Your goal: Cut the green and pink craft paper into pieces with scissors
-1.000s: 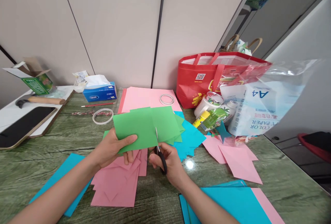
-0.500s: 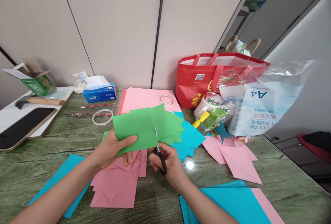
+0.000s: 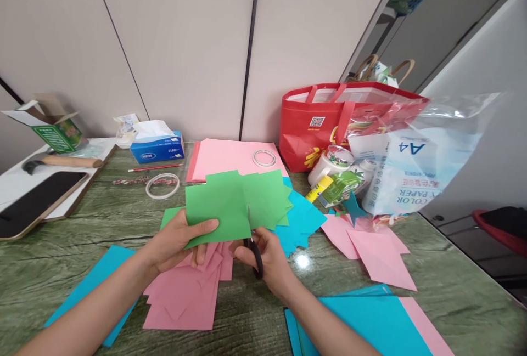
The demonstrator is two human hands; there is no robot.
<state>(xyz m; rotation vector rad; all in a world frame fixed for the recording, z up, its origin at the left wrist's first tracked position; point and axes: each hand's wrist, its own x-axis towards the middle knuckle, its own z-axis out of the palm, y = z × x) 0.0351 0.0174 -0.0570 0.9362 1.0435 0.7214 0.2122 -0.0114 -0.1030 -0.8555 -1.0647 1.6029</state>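
Observation:
My left hand [image 3: 179, 241] grips a green sheet of paper [image 3: 218, 205] between thumb and fingers, above a heap of pink paper pieces [image 3: 185, 295]. My right hand [image 3: 269, 260] is closed around black-handled scissors [image 3: 257, 260]. Their blades stand at the sheet's right edge, pointing away from me. Just beyond the blades, a green piece [image 3: 265, 194] lies over other green cut pieces; whether it still joins the held sheet I cannot tell. Blue cut pieces [image 3: 307, 219] spread out beneath the green ones.
Blue sheets [image 3: 362, 323] lie front right, and another blue sheet [image 3: 93, 290] front left. Pink squares [image 3: 382, 257] are at right, near a glue stick [image 3: 319, 189], a red bag [image 3: 300, 131] and an A4 paper bag [image 3: 411, 175]. A tape roll [image 3: 162, 186] and tissue pack [image 3: 157, 149] sit back left.
The green strip right of the blades stood tilted up before; now it lies flatter, further right over the green pieces. Both hands have barely moved.

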